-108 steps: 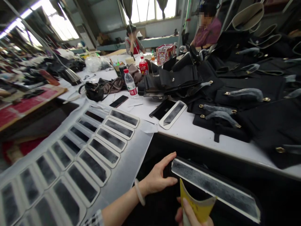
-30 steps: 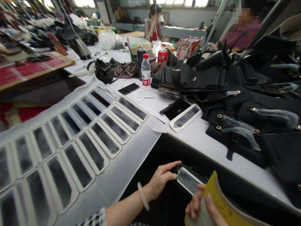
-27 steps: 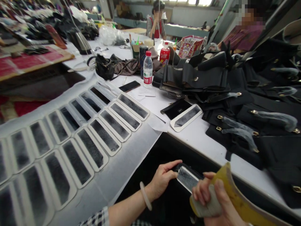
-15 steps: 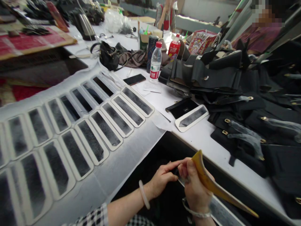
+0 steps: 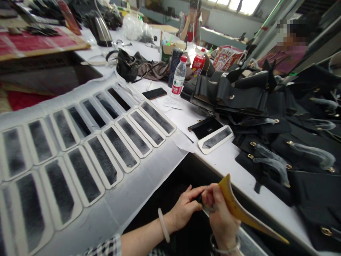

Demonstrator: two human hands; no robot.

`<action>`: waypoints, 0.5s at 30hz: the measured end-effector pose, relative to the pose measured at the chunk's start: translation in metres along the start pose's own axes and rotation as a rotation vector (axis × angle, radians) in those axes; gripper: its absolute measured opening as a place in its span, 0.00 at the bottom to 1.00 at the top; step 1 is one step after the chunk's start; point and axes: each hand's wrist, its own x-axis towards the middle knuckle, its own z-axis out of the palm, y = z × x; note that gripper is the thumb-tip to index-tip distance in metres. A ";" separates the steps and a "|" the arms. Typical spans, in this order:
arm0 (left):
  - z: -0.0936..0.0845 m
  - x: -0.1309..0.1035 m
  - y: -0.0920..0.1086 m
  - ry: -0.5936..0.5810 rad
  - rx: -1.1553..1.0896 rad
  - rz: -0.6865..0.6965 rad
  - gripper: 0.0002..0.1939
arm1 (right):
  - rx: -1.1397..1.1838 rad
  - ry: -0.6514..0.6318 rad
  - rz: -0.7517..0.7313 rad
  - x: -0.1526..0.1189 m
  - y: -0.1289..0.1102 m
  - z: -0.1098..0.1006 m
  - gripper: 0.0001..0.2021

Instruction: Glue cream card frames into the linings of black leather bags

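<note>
Low in the view, my left hand (image 5: 185, 207) pinches the near end of a white-edged dark panel (image 5: 252, 243). Much of that panel lies hidden beneath my right hand (image 5: 223, 222). My right hand is closed around a curved, thin yellow strip (image 5: 246, 213), which sticks out past the thumb and slants down to the right. Its fingertips press close to the left fingers, and the pinched spot is partly covered. On the table to the left, several white-bordered dark panels (image 5: 113, 149) lie in two rows on a pale sheet (image 5: 128, 192).
One similar panel (image 5: 216, 139) lies beside a small black piece (image 5: 205, 128). Black bags (image 5: 269, 156) with wrapped handles pile up on the right. A water bottle (image 5: 179, 76), phone (image 5: 154, 93) and red can (image 5: 198, 64) stand or lie behind. Two people sit farther back.
The camera view has tilted slightly upward, so the scene sits a little lower. Both hands keep nearly the same pose, with the yellow strip still in my right hand.
</note>
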 end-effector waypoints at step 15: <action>0.003 -0.002 -0.003 0.026 0.046 0.001 0.26 | 0.041 -0.009 -0.019 0.016 0.004 0.003 0.20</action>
